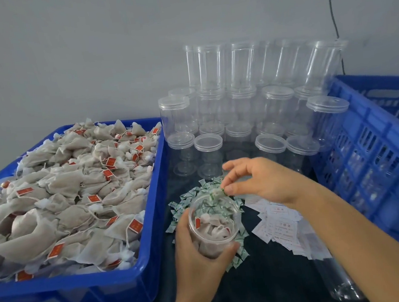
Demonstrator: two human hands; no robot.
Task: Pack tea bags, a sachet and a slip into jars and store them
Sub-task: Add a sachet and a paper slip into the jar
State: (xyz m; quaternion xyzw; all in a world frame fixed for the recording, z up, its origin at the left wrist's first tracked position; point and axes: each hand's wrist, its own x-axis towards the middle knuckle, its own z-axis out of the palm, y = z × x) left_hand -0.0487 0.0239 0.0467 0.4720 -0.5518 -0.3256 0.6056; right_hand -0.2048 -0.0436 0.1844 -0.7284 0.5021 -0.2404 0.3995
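A: Left side: blue plastic tray (154, 211), shallow, solid walls, rounded corners. Near rim at the bottom edge of view.

B: Right side?

A: Blue crate (374, 158), taller than the tray, walls slotted in rows. Its far corner sits near the wall.

B: Surface between them?

A: Dark cloth or mat (267, 283), nearly black. Tray and crate well apart on it, one at each side.

B: Background?

A: Plain grey wall (86, 52), unmarked. One thin black cable (330, 4) hangs down it at upper right and drops behind the crate's far edge. Lower end hidden.
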